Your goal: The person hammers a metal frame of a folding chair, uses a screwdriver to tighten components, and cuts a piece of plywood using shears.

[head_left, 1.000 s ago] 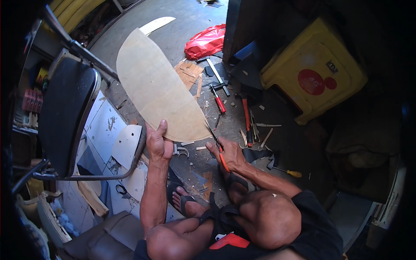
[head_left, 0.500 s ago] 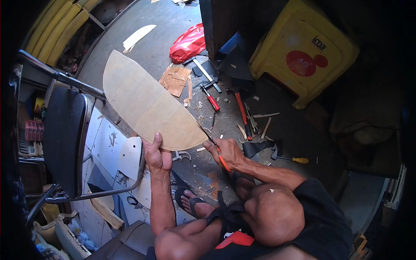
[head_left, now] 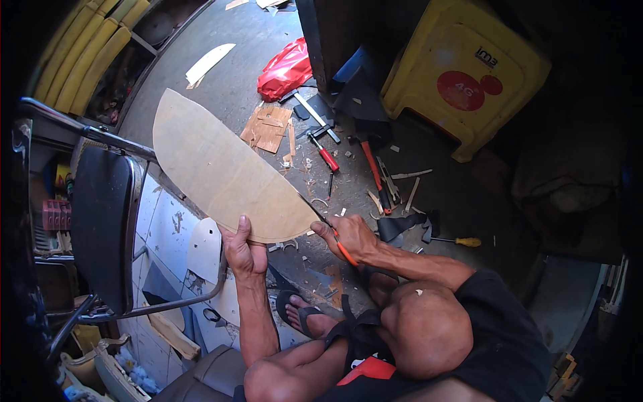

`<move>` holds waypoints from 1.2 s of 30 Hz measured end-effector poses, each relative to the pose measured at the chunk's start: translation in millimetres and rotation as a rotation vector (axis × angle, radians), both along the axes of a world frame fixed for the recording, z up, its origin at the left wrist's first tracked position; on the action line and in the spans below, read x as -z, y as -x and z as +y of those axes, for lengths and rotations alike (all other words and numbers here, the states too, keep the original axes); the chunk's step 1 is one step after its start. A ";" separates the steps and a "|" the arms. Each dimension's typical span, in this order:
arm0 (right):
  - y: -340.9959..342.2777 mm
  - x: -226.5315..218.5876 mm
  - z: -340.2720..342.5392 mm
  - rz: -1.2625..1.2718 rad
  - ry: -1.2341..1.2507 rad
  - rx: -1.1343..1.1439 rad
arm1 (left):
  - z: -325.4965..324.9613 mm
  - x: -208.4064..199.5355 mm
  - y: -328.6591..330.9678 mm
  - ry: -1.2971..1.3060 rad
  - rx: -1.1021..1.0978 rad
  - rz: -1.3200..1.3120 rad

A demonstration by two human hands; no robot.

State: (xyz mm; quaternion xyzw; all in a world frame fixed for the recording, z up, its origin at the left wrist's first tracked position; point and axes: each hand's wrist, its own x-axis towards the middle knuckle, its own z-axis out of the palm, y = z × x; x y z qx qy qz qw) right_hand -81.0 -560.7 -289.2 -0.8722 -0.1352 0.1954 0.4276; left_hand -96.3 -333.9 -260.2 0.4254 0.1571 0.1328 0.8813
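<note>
My left hand [head_left: 246, 249] grips the lower edge of a thin, pale wooden panel [head_left: 214, 167], thumb on top and fingers underneath. The panel has one long curved side and slopes from upper left down to my right hand. My right hand [head_left: 353, 239] is closed on scissors with orange handles [head_left: 345, 250]. Their dark blades lie along the panel's right-hand edge, near its lower right corner. A faint line follows the panel's lower rim. The fingers under the panel are hidden.
A metal-framed chair [head_left: 104, 228] stands at left, a yellow plastic stool [head_left: 435, 80] at upper right. On the floor lie a hammer [head_left: 372, 171], a red-handled tool [head_left: 328, 159], a yellow-handled screwdriver [head_left: 467, 242], a clamp [head_left: 315, 115], a red bag [head_left: 284, 70] and wood scraps.
The panel has come slightly nearer to me and its far tip has dropped a little. The scissors stay at its right-hand edge. The whole view has shifted slightly.
</note>
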 end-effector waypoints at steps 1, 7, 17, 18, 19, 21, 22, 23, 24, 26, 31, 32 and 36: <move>-0.5 -1.5 0.8 -0.004 0.008 -0.009 | 1.1 -0.7 1.5 -0.009 0.005 0.006; -2.5 -8.2 5.5 -0.034 0.002 -0.002 | 1.8 0.7 9.0 -0.036 0.010 0.010; -7.6 -9.6 1.4 0.014 0.037 -0.040 | -5.2 0.5 15.5 -0.021 0.028 0.036; -7.1 -8.6 1.2 0.002 0.048 -0.032 | -7.9 1.5 16.2 -0.038 0.021 0.031; -7.6 -11.4 1.7 0.013 0.070 -0.050 | -7.5 1.8 17.6 -0.025 0.023 0.035; -9.8 -19.9 3.0 0.036 0.112 -0.087 | -6.3 2.4 20.3 0.000 0.026 0.045; -9.4 -20.7 2.7 0.014 0.107 -0.073 | -7.5 1.3 20.0 -0.015 0.021 0.035; -8.6 -21.3 2.2 -0.008 0.102 -0.058 | -9.5 0.6 20.0 -0.031 0.016 0.024; -8.1 -21.8 1.8 -0.031 0.096 -0.044 | -10.9 -0.3 20.1 -0.046 0.010 0.014; -9.4 -21.8 -1.7 -0.028 0.065 -0.059 | -12.5 -3.0 21.1 -0.046 0.011 0.019; -5.9 -11.3 0.1 0.000 -0.005 -0.055 | -12.5 -4.6 21.6 0.011 0.021 0.035; -5.9 -10.9 -0.6 -0.030 -0.035 -0.048 | -9.5 -4.4 22.6 0.025 0.028 0.042; -3.4 -13.8 3.4 -0.173 -0.043 0.032 | -8.5 3.5 26.1 -0.028 0.052 0.016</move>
